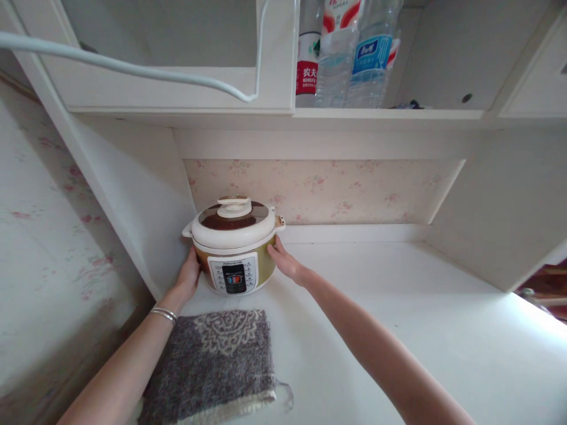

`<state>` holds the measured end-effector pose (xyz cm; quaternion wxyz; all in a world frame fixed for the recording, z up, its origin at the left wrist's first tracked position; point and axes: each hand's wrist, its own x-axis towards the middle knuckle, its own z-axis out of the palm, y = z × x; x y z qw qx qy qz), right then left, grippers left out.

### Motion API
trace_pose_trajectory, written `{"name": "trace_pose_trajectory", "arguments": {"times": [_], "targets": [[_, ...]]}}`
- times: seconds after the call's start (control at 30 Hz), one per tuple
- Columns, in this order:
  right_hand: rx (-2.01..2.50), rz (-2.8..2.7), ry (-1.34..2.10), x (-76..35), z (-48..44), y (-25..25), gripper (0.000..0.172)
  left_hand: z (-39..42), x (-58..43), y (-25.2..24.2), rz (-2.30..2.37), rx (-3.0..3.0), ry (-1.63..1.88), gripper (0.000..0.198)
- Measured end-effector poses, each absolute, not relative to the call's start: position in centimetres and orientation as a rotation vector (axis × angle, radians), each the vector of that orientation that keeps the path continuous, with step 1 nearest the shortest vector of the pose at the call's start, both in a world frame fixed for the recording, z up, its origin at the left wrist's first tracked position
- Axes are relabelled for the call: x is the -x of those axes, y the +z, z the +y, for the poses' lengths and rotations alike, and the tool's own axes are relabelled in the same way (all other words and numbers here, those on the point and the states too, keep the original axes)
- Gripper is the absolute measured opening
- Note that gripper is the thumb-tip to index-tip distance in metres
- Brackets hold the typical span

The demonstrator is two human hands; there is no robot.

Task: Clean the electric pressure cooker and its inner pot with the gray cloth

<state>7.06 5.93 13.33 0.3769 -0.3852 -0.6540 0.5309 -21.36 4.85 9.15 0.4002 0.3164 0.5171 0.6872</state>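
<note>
An electric pressure cooker (266, 265) with a cream lid and a dark control panel stands upright on the white counter (354, 307), near the left side panel and back wall. My left hand (189, 273) presses against its left side, below the side handle, fingers partly hidden behind it. On the opposite side my right hand (284, 261) lies against the cooker's wall, its thumb and fingers touching it. Both hands hold the cooker between them. In front of it lies a folded grey-brown cloth (221, 360) with a pale pattern and a frayed edge.
Above the counter hangs a white cabinet (186, 94); its open shelf holds several plastic bottles (339, 65). A white cable (146, 71) droops across the upper left. Side panels (500, 195) bound the counter, with flowered wallpaper (310, 189) behind.
</note>
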Motion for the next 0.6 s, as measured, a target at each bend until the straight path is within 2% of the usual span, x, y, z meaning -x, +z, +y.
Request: {"name": "trace_pose_trajectory", "arguments": {"times": [0.33, 0.6], "targets": [[0.924, -1.370, 1.549, -9.6, 3.5, 12.1, 0.085, 0.1, 18.2, 8.9, 1.233, -1.003, 1.613, 0.048], [0.916, -1.373, 1.460, -14.6, -0.2, 11.2, 0.071, -2.1, 15.0, 8.5, 1.251, -1.215, 1.415, 0.061]]}}
